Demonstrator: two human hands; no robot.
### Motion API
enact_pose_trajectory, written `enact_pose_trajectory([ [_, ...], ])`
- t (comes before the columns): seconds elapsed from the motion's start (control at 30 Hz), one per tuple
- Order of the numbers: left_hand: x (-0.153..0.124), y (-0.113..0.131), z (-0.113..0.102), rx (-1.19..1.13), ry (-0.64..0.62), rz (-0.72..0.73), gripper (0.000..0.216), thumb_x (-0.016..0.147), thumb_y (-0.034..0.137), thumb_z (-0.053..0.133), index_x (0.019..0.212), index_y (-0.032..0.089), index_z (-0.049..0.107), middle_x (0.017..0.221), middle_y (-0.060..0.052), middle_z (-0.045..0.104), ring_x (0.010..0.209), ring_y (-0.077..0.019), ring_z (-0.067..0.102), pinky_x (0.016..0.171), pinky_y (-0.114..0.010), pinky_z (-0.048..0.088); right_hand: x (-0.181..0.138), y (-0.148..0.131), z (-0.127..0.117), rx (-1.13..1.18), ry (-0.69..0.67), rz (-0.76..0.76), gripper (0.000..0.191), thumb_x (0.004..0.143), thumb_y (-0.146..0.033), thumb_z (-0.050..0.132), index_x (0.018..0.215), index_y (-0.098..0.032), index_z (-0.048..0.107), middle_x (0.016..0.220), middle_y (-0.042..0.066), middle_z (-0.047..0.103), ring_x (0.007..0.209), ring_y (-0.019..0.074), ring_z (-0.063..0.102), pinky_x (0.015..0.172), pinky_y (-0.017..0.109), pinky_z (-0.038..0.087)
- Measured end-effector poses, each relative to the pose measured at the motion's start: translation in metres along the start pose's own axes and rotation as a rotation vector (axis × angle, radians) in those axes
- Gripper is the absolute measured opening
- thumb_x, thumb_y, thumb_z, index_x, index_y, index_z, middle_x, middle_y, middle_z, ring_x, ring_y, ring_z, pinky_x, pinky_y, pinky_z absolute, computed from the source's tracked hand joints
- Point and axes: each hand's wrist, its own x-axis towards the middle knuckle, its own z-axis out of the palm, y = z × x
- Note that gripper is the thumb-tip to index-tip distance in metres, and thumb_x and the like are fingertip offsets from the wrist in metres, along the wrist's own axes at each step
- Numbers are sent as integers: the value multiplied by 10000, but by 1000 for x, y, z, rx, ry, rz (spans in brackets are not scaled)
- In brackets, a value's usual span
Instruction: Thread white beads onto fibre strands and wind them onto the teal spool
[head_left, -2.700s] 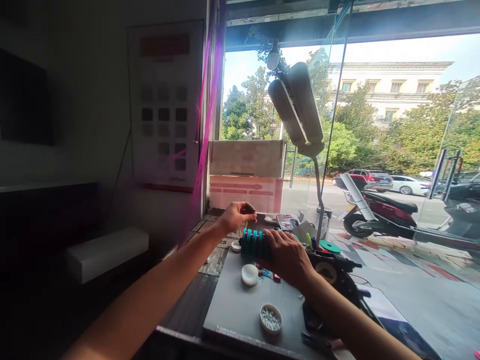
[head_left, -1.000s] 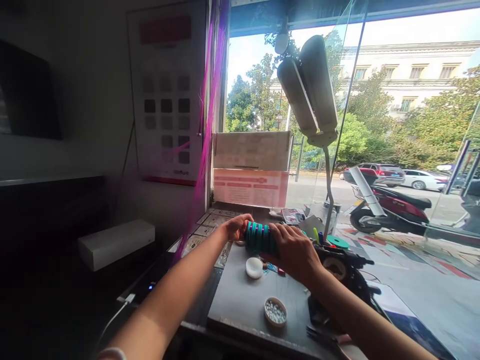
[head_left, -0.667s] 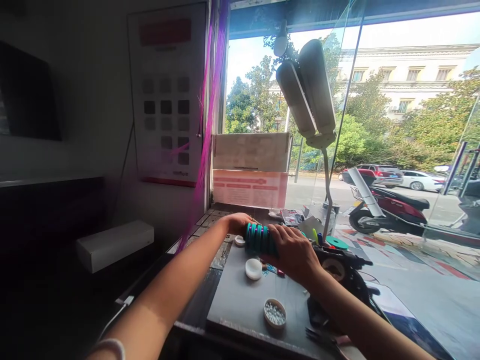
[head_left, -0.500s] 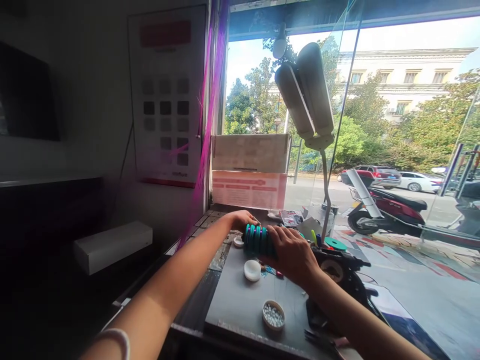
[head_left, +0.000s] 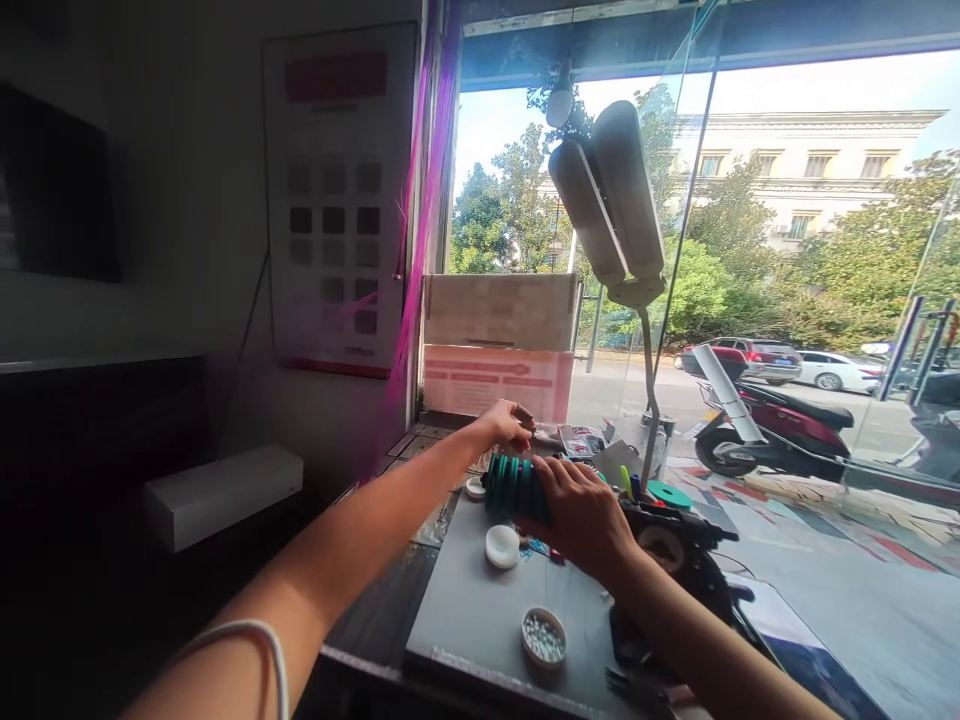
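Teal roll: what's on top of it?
The right hand lies over the teal roll, hiding its right end; only its left ribs show. The left hand hangs behind it, apart.

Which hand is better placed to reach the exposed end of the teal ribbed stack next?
Left, probably. The left hand hovers just beyond the exposed end of the teal stack, fingers pinched, while the right hand is clamped over its other end, holding it on the grey mat.

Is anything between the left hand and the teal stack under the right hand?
Nothing visible. The left hand hovers just above the far left end of the stack, with only air between them. The right hand covers the stack's right part, off that path. A small white cap lies beside the stack, lower left.
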Motion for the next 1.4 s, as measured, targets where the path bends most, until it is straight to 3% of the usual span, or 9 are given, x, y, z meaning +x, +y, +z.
enact_pose_trajectory([
  [0.23,-38,-1,6,-198,178,179,205,669,18,591,824,152,575,372,66,532,357,-99,516,430,-198,414,0,-3,-2,8,14,2,525,754,-526,511,1089,-121,515,912,107,614,797,229,542,732,352,398],
  [0.47,-63,-4,10,-261,137,321,214,661,95,593,867,150,603,434,53,555,409,-84,505,501,-195,416,-3,-2,1,1,0,-3,584,722,-538,551,1107,-101,513,949,112,610,837,234,534,779,355,398],
  [0.63,-80,-12,15,-65,137,452,217,699,173,595,913,175,634,489,41,557,483,-96,509,526,-190,391,-4,-2,3,-2,31,-14,550,740,-533,530,1086,-105,520,912,108,609,827,229,532,756,357,404],
  [0.83,-103,-17,21,226,301,554,133,750,209,577,844,209,670,581,15,607,547,-114,509,600,-206,388,-3,-3,1,-11,27,-11,545,762,-532,500,1097,-102,514,936,116,609,851,235,532,777,356,395],
  [0.93,-128,-30,29,210,389,566,112,723,198,624,820,227,672,655,6,637,618,-126,533,671,-209,397,-3,-4,0,-5,22,3,543,758,-541,503,1087,-110,522,947,111,611,851,237,536,785,350,391],
  [1.03,-152,-60,47,-12,609,477,111,731,215,624,837,229,650,744,-7,644,730,-140,564,736,-215,416,-3,-4,-1,-8,12,10,558,758,-539,505,1111,-107,511,963,118,612,856,238,542,786,352,394],
  [1.1,-158,-83,62,-253,658,271,127,708,210,635,834,209,626,718,-8,625,676,-130,560,635,-206,438,-4,-5,-2,-9,-1,5,552,768,-533,494,1111,-101,511,970,125,612,866,242,545,789,359,396],
  [1.23,-147,-107,85,-684,416,-158,307,540,187,729,816,162,596,749,-16,609,491,-85,498,387,-181,338,-4,-5,-2,-5,-9,4,535,780,-528,472,1109,-108,510,985,121,614,886,245,548,811,361,391],
  [1.4,-131,-94,85,-797,205,-75,403,511,353,763,794,112,610,672,-33,620,519,-104,566,541,-229,451,-2,-6,-1,-11,-24,7,542,784,-517,472,1119,-92,504,1002,125,612,898,246,551,819,360,395],
])
